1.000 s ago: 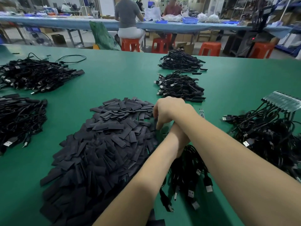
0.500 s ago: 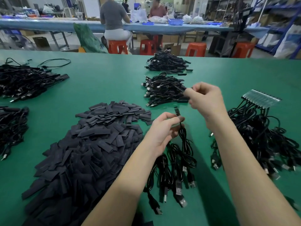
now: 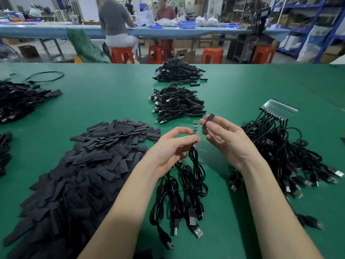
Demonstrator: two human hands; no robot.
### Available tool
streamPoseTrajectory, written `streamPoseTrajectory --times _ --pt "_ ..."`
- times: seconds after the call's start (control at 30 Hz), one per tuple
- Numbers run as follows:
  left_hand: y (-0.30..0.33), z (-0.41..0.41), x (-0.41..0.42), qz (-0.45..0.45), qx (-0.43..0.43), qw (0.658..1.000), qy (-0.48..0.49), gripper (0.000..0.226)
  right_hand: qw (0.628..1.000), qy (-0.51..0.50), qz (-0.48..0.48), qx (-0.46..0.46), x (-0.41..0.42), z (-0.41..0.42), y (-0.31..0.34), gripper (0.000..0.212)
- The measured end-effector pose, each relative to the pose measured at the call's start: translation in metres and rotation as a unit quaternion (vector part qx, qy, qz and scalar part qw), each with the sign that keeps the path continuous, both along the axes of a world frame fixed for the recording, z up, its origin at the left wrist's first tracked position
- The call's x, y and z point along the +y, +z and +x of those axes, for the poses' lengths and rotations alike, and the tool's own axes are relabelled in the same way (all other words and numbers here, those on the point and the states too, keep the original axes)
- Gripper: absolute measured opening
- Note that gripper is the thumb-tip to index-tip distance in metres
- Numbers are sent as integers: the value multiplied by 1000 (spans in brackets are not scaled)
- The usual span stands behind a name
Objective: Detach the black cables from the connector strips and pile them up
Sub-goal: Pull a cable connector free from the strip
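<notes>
Green table point(image 3: 242, 86): cable point(image 3: 194, 157) in left grip point(image 3: 168, 146).

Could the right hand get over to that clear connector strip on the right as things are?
Probably yes. The strip lies in the open on the table, to the right of and beyond the right hand, with only cables between. But that hand already pinches a black sleeve, which it might need to drop first.

You get even overhead workshop light, moderately bright. Soft shadows fall under forearms onto green table point(image 3: 242, 212). Dull sheen on black sleeve pile point(image 3: 78, 174), glare on clear connector strip point(image 3: 280, 108). Wide-angle lens bends far benches and shelving point(image 3: 308, 19). Cable plugs point(image 3: 317, 178) at right edge smeared, background soft.
</notes>
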State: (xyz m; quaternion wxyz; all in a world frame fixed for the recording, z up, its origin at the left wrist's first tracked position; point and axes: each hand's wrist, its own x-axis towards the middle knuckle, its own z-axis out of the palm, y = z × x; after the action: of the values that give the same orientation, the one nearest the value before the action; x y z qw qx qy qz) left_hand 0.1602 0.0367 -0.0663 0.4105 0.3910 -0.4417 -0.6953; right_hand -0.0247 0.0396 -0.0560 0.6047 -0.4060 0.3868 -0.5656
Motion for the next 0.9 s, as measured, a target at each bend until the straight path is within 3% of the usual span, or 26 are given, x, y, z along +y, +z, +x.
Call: streamPoseTrajectory --times 0.13,0.5,0.77,0.9 --pt "6 7 2 -22 -16 998 -50 17 998 17 -25 -58 1 2 -1 21" --pt "9 13 4 -51 -23 994 -96 23 998 21 -38 -45 7 6 1 17" --pt "14 29 2 -79 -56 980 -174 19 991 121 -39 27 14 -2 7 15" --pt "10 28 0 -94 -56 983 -147 32 985 164 -34 45 15 -7 6 17"
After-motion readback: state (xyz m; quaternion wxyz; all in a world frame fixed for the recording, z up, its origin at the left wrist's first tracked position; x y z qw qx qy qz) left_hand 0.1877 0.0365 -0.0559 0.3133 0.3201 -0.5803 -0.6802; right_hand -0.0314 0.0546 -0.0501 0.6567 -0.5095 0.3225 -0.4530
